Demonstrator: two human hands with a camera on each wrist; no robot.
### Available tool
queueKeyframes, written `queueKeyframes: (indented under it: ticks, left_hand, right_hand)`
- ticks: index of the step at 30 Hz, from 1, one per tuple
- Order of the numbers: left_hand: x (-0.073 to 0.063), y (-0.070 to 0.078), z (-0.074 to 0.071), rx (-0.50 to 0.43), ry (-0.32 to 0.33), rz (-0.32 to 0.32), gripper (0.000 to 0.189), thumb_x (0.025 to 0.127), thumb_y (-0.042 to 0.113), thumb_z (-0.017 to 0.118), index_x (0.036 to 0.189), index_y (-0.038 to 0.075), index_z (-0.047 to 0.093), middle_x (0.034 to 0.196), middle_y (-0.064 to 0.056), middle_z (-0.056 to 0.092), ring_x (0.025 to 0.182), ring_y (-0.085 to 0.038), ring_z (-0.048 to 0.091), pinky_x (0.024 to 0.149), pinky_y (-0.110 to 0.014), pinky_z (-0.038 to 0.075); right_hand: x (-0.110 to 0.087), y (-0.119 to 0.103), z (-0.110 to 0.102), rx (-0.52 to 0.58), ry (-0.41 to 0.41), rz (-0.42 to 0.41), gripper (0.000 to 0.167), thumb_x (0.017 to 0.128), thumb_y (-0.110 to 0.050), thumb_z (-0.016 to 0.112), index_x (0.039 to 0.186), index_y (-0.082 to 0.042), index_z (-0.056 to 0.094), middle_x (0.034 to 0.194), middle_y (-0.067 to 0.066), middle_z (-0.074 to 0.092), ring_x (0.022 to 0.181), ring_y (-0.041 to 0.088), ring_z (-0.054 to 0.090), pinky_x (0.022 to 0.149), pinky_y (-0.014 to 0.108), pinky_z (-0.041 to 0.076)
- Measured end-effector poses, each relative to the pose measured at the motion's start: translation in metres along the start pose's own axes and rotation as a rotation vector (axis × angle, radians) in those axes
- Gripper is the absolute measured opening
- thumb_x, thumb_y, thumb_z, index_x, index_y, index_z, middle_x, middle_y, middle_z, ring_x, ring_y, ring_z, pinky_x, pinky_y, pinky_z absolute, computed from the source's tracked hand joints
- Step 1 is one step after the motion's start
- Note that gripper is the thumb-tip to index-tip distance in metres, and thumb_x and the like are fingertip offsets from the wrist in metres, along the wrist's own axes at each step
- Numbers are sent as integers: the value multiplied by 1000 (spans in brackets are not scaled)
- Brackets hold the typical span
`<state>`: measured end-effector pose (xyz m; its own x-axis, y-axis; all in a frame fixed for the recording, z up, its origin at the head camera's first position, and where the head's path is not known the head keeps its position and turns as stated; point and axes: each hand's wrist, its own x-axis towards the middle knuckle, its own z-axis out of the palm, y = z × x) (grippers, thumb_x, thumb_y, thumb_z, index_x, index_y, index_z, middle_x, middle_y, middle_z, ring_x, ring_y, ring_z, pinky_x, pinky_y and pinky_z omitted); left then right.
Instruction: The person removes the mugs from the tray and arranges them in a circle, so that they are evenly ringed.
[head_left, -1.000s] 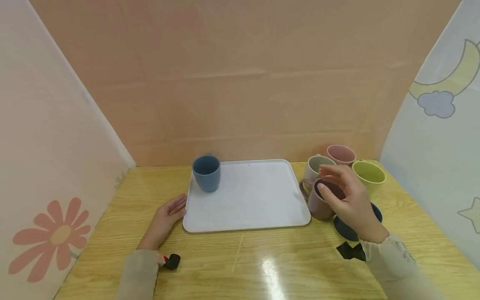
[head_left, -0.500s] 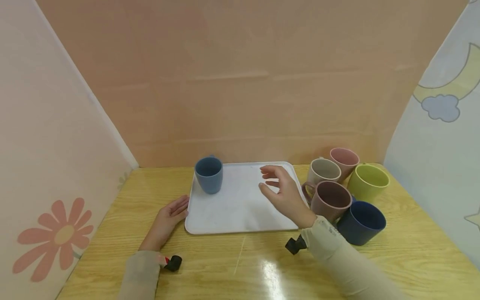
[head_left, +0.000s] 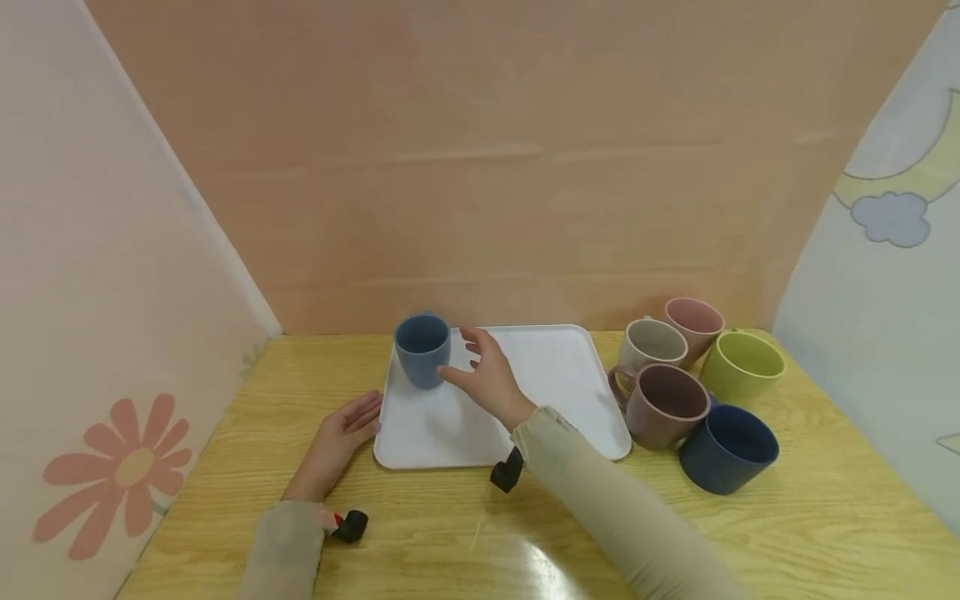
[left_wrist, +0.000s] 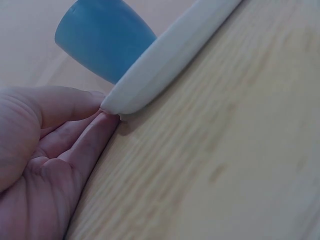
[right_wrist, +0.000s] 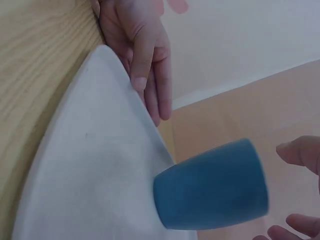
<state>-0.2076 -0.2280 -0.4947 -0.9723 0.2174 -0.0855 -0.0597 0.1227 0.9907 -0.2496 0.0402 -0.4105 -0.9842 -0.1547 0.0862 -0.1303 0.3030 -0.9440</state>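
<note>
A blue mug (head_left: 422, 358) stands upright on the left part of a white tray (head_left: 525, 400). In the head view my right hand (head_left: 487, 375) is just right of this mug, thumb and fingers spread apart. The right wrist view shows a gap between its thumb (right_wrist: 300, 152) and the mug (right_wrist: 212, 187), and nothing in its grasp. At the tray's left edge lies my left hand (head_left: 337, 437), fingers fairly straight. Its thumb (left_wrist: 70, 105) touches the tray rim (left_wrist: 150, 70) in the left wrist view, while the tips of its other fingers are partly hidden there.
Right of the tray several mugs cluster upright: grey-white (head_left: 652, 343), mauve (head_left: 663, 408), pink (head_left: 696, 325), yellow-green (head_left: 741, 367) and dark blue (head_left: 727, 448). Walls (head_left: 480, 167) stand behind and at both sides of the wooden table (head_left: 420, 533).
My right hand has moved left from above the mauve mug, across the tray, to beside the blue mug. The left hand stays at the tray edge; the mugs have not moved.
</note>
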Motion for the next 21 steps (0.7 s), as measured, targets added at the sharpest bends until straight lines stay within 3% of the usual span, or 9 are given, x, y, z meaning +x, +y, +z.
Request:
queueKeyframes:
  ticks: [12,21]
  left_hand:
    - [-4,-3,5,12,5,-7,59,103,8,59,156,0,35,158,-18,40,144,-31,40,100,-11,41]
    - [-1,1,1,14,5,-5,59,103,10,59,156,1,35,158,-17,39,145,-29,39,103,-13,40]
  right_hand:
    - [32,13,42,-11,81,37,85,81,-22,88,149,-3,41,145,15,48,134,32,48,110,47,43]
    - [42,14,52,-15,104,10,91,78,-25,90,149,-3,37,143,15,48,129,30,51,108,46,44]
